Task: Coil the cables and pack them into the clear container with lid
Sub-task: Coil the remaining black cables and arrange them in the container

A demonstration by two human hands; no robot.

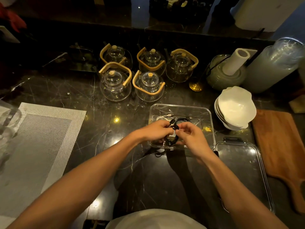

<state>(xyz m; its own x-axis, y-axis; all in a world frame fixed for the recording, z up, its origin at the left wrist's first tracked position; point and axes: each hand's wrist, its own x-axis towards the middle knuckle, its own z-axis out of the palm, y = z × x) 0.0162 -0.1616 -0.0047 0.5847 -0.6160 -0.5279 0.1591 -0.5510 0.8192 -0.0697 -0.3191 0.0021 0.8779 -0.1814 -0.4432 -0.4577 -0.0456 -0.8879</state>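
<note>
We hold black cable coil over clear container, left hand and right hand fingers curled round it. White cable already inside at 11 o'clock. Lid off, at 4 o'clock on bench. Left, we judge: finish coil, drop in, close.

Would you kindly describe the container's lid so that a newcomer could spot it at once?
Start at the wooden cutting board at the right edge of the dark marble counter. Just left of it, nearer the person than the clear container, the lid lies flat. Unlike the deep container, it is a shallow transparent panel with black clips.
</note>
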